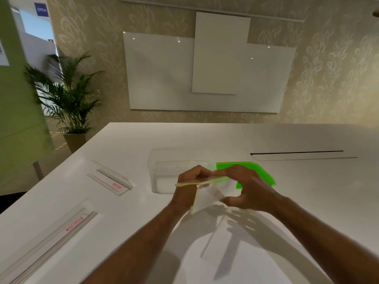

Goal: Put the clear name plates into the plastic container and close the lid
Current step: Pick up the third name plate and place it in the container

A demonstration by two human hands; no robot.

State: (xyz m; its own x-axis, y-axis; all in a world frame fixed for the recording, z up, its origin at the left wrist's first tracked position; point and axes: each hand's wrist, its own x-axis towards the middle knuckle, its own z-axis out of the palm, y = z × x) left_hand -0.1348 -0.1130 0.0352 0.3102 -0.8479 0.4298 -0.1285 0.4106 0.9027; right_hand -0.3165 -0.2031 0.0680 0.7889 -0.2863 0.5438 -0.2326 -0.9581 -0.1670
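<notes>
Both hands hold one clear name plate (207, 198) above the white table (307, 201), just in front of the clear plastic container (164, 177). My left hand (189, 185) grips the plate's upper edge. My right hand (248, 189) pinches its right side between thumb and fingers. The container stands open, and its green lid (264, 177) lies flat on the table to its right, partly behind my right hand. Two more clear name plates with red labels lie at the left, one in the middle (111, 181) and one near the front edge (51, 238).
A long dark cable slot (297, 153) is set in the table at the back right. A potted palm (67, 95) stands on the floor beyond the table's left corner. White boards (205, 72) hang on the far wall.
</notes>
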